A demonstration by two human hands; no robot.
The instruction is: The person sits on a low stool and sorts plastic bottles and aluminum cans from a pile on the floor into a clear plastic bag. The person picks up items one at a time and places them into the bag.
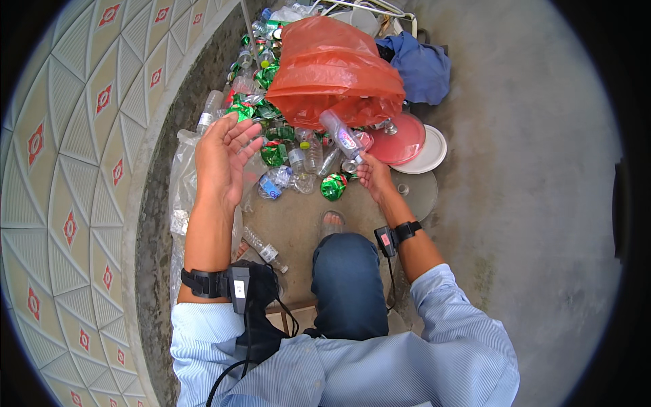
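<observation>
My right hand grips a clear plastic bottle with a pink label by its lower end, tilted up toward a big orange plastic bag. My left hand hovers palm-up with fingers spread over a clear plastic bag at the left, holding nothing. Between my hands lies a heap of empty clear bottles and crushed green cans on the concrete floor. Each wrist wears a black strap with a small device.
A red round lid sits on a white plate beside the heap. Blue cloth lies behind the orange bag. A lone bottle rests near my knee. A tiled wall curves along the left.
</observation>
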